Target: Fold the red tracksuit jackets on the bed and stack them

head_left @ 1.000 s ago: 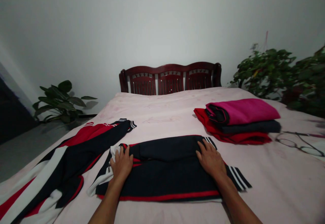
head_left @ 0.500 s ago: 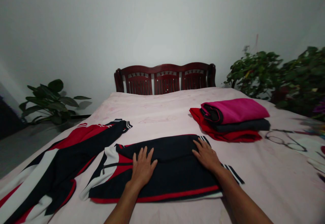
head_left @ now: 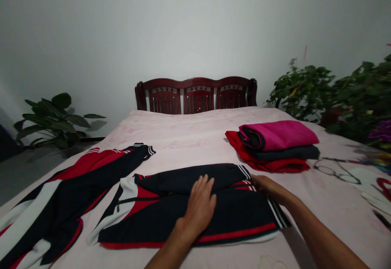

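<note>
A navy track jacket [head_left: 238, 212] with red and white trim lies folded lengthwise in front of me, its collar end to the left. My left hand [head_left: 201, 204] rests on the middle of it, fingers stretched out and flat on the cloth. At the right end, my right hand [head_left: 263, 184] is closed at the striped hem and cuff; its fingertips are partly hidden. Another track garment [head_left: 79, 191] in navy, red and white is spread out at the left, apart from both hands.
A stack of folded clothes, pink [head_left: 284, 134] on top, lies to the right on the pale pink bedspread [head_left: 183, 134]. Eyeglasses [head_left: 339, 171] lie beyond it. A dark wooden headboard [head_left: 198, 94] stands at the back, with plants [head_left: 302, 90] on both sides.
My left hand has slid right across the jacket. My right hand has moved from flat on its top to the right end edge, where red and white striped hem now shows.
</note>
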`<state>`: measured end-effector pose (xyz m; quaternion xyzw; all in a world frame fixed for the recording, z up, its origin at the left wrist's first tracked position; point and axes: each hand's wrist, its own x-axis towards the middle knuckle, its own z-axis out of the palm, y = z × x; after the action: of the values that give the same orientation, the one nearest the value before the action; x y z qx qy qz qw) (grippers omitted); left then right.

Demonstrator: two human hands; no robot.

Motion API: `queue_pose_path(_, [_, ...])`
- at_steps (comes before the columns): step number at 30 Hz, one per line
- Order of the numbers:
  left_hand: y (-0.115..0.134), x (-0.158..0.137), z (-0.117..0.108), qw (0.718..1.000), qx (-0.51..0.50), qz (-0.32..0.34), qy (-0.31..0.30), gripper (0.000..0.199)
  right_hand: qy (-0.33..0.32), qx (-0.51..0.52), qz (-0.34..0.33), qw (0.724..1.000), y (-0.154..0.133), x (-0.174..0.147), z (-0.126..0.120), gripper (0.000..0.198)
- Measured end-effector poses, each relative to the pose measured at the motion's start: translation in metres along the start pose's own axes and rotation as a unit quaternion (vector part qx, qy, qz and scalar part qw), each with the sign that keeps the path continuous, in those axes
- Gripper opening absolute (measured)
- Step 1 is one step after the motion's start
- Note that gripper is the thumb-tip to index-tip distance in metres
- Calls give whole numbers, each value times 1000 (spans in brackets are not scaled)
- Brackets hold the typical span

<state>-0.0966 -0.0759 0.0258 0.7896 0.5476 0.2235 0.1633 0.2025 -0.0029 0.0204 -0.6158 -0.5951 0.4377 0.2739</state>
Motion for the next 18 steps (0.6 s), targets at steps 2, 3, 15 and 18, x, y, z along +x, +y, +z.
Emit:
queue_pose_path(2, [25,8,13,994,-96,24,-41,63,-59,107,68,990,-3,-2,1,44])
queue_pose_path(3, [35,12,20,990,-129,25,-57,65,-78,154,106,979,-4,-2,1,42])
queue_pose_path(15, [54,43,73,916,-393,-78,4,88,-158,444,2,882,-17,-12,29,42])
queue_pose_path(18, [54,45,64,826,-558,-41,73,84,-156,476,-53,864,-49,-12,57,51])
